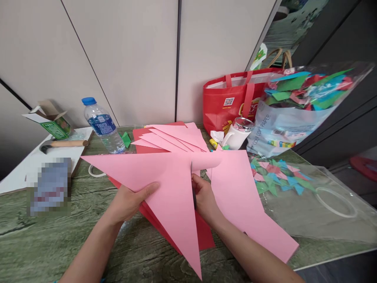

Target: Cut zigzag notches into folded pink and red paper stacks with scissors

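Note:
My left hand [132,202] grips the left edge of a large pink paper sheet [165,181], thumb on top, holding it up over the green table [59,239]. My right hand [204,198] is closed on a dark thin tool, apparently scissors [193,184], whose blade runs up into a slit in the sheet. To the right of the slit the pink paper [241,196] lies flat. Beneath it are red sheets [204,234], and a fan of cut pink triangles [173,137] lies behind.
A water bottle [101,125] stands at back left by a small open carton [51,118] and a hammer [63,144]. A red tote bag [229,100], white mug [237,135], glue stick [213,144] and clear bags of coloured folded paper [297,102] sit at right.

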Demonstrator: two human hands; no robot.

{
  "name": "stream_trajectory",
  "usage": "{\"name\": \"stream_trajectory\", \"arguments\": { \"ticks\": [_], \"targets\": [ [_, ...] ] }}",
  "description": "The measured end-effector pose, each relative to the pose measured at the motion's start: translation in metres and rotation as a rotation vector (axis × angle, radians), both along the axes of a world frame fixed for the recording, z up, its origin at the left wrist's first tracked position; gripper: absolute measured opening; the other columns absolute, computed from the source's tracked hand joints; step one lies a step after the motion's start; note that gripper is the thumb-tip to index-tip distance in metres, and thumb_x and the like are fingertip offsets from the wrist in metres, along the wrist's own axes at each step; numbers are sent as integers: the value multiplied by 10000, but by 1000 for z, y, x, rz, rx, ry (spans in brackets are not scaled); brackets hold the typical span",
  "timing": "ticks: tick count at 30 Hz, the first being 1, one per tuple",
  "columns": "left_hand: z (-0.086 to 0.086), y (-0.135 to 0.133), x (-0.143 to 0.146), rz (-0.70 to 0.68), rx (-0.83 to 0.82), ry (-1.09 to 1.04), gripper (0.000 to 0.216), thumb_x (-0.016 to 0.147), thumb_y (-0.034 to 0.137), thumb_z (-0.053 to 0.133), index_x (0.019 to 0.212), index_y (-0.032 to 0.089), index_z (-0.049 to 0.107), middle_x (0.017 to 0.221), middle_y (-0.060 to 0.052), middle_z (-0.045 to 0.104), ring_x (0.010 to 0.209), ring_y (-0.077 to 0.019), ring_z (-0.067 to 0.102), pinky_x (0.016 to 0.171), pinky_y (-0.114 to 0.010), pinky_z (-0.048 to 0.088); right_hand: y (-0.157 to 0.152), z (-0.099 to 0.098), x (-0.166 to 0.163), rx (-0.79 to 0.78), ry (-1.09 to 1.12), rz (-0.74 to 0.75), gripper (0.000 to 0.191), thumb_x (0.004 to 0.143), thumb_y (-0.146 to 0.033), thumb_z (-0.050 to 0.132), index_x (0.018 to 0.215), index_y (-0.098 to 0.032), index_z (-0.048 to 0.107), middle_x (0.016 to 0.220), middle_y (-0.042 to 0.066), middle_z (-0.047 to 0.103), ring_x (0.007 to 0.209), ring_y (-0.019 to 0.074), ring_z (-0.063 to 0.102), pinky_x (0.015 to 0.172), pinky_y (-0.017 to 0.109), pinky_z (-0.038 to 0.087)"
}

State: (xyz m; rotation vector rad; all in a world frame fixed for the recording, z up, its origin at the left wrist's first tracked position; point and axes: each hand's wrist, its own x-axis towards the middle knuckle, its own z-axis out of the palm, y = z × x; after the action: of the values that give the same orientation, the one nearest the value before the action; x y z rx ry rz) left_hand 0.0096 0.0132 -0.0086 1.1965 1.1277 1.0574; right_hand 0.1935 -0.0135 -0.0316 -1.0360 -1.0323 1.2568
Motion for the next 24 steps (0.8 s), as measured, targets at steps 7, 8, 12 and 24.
{"name": "stream_trajectory", "arguments": {
  "ticks": [7,8,12,24],
  "targets": [
    [1,-1,1,11,-13,-26,550,628,292,735,1136,156,574,1080,-114,659,944,-258,617,791,-353,512,0,-7,2,-1,21,5,219,592,-100,581,796,-175,602,733,5,679,631,164,600,580,260,478],
    [1,-1,1,11,-17,-28,550,631,292,733,1138,156,572,1080,-114,659,945,-256,616,793,-352,511,0,-7,1,-1,21,1,217,594,-101,576,796,-176,604,724,2,677,627,163,599,571,256,475],
    [1,-1,1,-1,-22,-36,552,641,288,727,1152,158,561,1087,-110,655,955,-252,611,805,-351,505,0,-9,1,-13,35,-6,192,585,-80,535,740,-182,584,670,-16,659,549,136,562,498,228,437],
    [2,-2,1,-21,-22,-20,527,651,294,717,1136,154,568,1097,-117,651,972,-269,604,811,-376,507,0,-3,-1,-37,71,-2,133,587,-109,527,697,-182,546,589,-44,600,484,110,510,498,227,436]
  ]
}}
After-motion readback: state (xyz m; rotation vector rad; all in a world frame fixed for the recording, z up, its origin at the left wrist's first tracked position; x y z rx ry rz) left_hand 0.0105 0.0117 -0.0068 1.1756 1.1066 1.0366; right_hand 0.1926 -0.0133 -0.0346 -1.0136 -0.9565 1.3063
